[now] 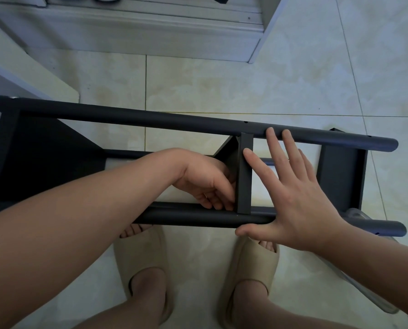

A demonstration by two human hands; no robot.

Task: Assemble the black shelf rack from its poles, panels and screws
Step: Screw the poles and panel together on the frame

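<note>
**Black metal shelf rack (127, 115) laid sideways on the pale tiled floor (222, 86).**
Its narrow black middle panel (244, 176) is braced by the flat, open right hand (300, 193). The left hand (205, 179) is curled at the panel's lower joint, its grip unclear. The panel should be kept square while fastened.

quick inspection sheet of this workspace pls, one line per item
surface: pale tiled floor
job's things: black rack on its side; middle panel between far pole and near pole; left end panel, right end panel
clutter: clear plastic bag under the right forearm
hands: left hand inside the frame, fingers curled by the middle panel, grip unclear; right hand open, fingertips on far pole and panel, thumb on near pole
cables: nothing seen
surroundings: white furniture beyond; beige slippers on the person's feet
</note>
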